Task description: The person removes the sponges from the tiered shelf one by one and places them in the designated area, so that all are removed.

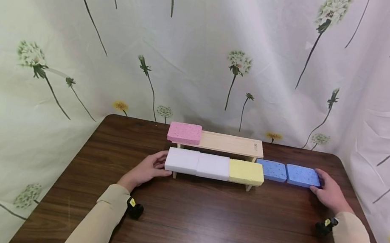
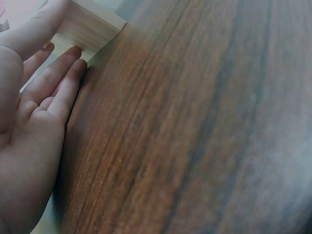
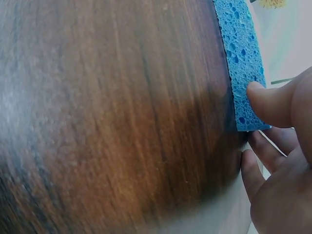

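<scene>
In the head view, my left hand [image 1: 147, 169] is at the left end of a low pale-wood stand [image 1: 230, 143], beside a white sponge block [image 1: 181, 161]. In the left wrist view its fingers [image 2: 61, 92] reach out nearly straight, tips right at the wood. A second white block [image 1: 212, 167] and a yellow sponge [image 1: 246, 172] continue the front row. On the right, my right hand [image 1: 329, 191] pinches the outer end of a blue sponge [image 1: 303, 176], its thumb against the porous side in the right wrist view. Another blue sponge [image 1: 271, 170] lies just left of it.
A pink sponge [image 1: 184, 132] lies on the left end of the rear wooden board. Everything stands toward the far edge of a dark wood-grain table [image 1: 216, 228]. Behind and beside it hangs a pale curtain [image 1: 198, 53] printed with dandelions.
</scene>
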`<state>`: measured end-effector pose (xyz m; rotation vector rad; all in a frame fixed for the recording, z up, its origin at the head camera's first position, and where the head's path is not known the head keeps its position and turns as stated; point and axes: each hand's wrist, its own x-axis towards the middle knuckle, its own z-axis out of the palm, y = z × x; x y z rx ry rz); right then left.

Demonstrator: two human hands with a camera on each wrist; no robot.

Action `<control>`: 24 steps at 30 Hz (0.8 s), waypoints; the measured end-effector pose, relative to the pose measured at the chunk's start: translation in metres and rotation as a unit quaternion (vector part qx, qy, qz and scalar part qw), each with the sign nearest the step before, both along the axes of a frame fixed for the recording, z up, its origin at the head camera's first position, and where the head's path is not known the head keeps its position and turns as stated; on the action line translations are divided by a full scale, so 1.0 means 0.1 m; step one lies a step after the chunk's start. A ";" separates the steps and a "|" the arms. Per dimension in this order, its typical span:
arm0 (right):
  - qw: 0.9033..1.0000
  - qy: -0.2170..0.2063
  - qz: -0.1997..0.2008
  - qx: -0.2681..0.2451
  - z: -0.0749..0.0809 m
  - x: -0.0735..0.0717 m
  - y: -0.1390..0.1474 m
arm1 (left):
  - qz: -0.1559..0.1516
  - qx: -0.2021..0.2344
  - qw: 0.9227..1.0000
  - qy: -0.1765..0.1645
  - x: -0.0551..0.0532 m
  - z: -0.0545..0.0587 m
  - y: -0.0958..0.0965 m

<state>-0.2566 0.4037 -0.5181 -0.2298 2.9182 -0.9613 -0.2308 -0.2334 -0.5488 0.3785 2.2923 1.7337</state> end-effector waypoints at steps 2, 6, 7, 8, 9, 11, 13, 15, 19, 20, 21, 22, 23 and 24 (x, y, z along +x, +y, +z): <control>1.000 -0.004 -0.002 -0.001 0.02 0.01 -0.01 | 0.001 -0.001 1.000 -0.001 0.00 -0.01 0.00; 1.000 -0.025 -0.006 0.003 0.06 0.02 -0.02 | 0.001 0.001 1.000 -0.004 -0.01 -0.02 0.00; 1.000 -0.028 -0.007 0.006 0.07 0.02 -0.03 | 0.000 0.000 1.000 -0.003 -0.01 -0.02 0.00; 0.999 -0.032 -0.008 0.010 0.08 0.02 -0.03 | -0.001 0.002 1.000 -0.003 -0.01 -0.02 0.00; 0.999 -0.036 -0.009 0.013 0.08 0.02 -0.03 | -0.002 0.003 1.000 -0.003 -0.01 -0.02 0.00; 0.999 -0.039 -0.011 0.016 0.08 0.02 -0.03 | -0.004 0.004 1.000 -0.002 -0.01 -0.02 0.00; 0.999 -0.040 -0.015 0.019 0.08 0.03 -0.04 | -0.005 0.004 1.000 -0.001 -0.01 -0.01 0.00; 0.999 -0.040 -0.018 0.021 0.08 0.03 -0.04 | -0.005 0.005 1.000 0.000 -0.01 -0.01 0.00; 0.999 -0.028 -0.027 0.021 0.11 0.03 -0.06 | -0.004 0.001 1.000 0.000 0.00 -0.01 0.00; 0.999 -0.023 -0.029 0.020 0.12 0.04 -0.07 | -0.003 0.000 1.000 0.001 0.00 -0.01 0.00; 0.999 -0.015 -0.032 0.018 0.14 0.04 -0.08 | -0.002 -0.002 1.000 0.001 0.00 -0.01 0.00; 0.999 -0.009 -0.033 0.017 0.15 0.04 -0.10 | -0.001 -0.003 1.000 0.000 0.00 0.00 0.00; 0.999 0.000 -0.033 0.015 0.17 0.04 -0.11 | -0.001 -0.004 1.000 0.001 0.00 -0.01 0.00; 0.999 0.008 -0.032 0.013 0.18 0.04 -0.13 | 0.000 -0.003 1.000 0.000 0.00 -0.01 0.00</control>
